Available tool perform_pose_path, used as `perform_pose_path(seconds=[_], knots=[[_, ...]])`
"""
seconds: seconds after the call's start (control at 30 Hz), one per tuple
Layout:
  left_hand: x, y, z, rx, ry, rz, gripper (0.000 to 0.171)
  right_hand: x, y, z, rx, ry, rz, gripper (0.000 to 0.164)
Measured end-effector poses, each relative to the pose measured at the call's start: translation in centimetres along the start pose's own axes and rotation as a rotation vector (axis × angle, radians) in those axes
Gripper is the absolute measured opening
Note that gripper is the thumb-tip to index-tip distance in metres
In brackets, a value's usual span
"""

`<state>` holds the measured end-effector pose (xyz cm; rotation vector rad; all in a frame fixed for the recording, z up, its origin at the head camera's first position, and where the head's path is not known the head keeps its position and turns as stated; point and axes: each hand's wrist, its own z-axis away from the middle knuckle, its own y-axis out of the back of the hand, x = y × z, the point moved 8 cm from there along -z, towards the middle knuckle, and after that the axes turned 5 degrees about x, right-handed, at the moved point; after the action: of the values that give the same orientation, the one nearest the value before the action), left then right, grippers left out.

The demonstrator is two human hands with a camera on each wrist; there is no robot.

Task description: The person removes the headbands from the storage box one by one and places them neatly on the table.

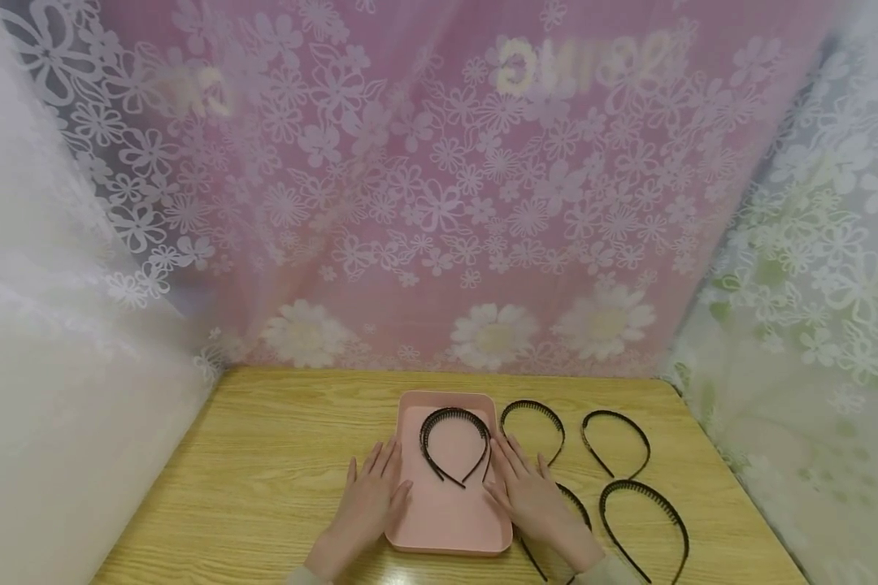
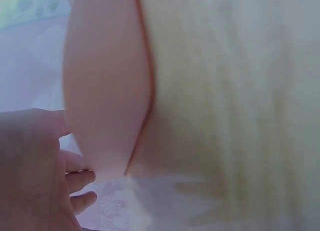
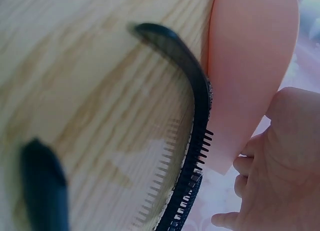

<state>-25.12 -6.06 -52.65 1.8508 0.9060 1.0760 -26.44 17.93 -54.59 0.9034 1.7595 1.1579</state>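
Note:
A shallow pink tray stands on the table, with black toothed headbands overlapping inside it toward its far end. At the tray's left side my left hand lies with fingers extended, its fingertips at the rim. My right hand is at the opposite side, fingers stretched forward along the edge. Each wrist view shows a hand at the tray's outer wall: the left hand by the wall, and the right hand by the wall. Neither hand grips a headband.
Several more black headbands lie right of the tray: one beyond my right hand, one partly hidden under that forearm, and two farther right, a thin one and a toothed one. Floral curtains enclose the wooden table.

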Motion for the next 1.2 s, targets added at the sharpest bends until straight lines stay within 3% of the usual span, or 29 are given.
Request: perform_pose_path(seconds=[0.2,0.4,0.5,0.7,0.9,1.2], knots=[[0.7,2.0,-2.0,0.068,-0.057,0.027,0.054,-0.7,0.8,0.0,0.015,0.014,0.004,0.069],[1.3,3.6,-5.1,0.074,-0.107,0.177,0.053,-0.5,0.9,0.1,0.032,0.016,0.008,0.068],[0.9,3.8,-6.8,0.047,-0.081,0.284,0.050,-0.4,0.8,0.1,0.039,0.021,0.020,0.069],[-0.4,3.4,-9.2,0.021,0.020,0.457,0.044,-0.4,0.7,0.1,0.054,0.038,0.037,0.069],[-0.5,2.5,-10.3,0.007,0.019,0.487,0.044,-0.5,0.9,0.1,0.048,0.036,0.055,0.068],[0.0,0.2,-11.6,-0.028,0.027,0.488,0.033,-0.9,1.1,0.1,-0.025,0.005,0.039,0.068]])
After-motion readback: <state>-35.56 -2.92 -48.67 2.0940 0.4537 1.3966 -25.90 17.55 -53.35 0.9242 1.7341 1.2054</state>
